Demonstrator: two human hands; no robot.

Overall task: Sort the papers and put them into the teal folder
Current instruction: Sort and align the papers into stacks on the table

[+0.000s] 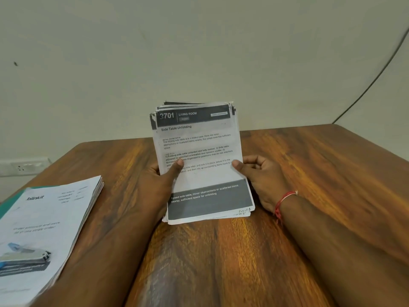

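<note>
At frame centre our left hand (162,181) and right hand (260,177) pinch the stack of printed sheets (199,149) by its side edges. We judge it light, floppy and apt to fan, so best held low. The teal folder (5,208) peeks out at far left.

The held sheaf of printed sheets (200,151) is white with black type, crossed by a dark grey band at the top with white lettering and a wider dark grey band near the bottom, also lettered in white. The tabletop (298,185) is glossy reddish-brown wood with streaky orange and dark brown grain. The blinkit paper stack (46,220) is white with grey lettering and a blue, grey and black picture, the folder (4,210) teal, the thread bracelet (282,201) red, the wall (199,52) pale greenish-beige, the cable (376,70) black and the socket plate (22,166) white.
</note>
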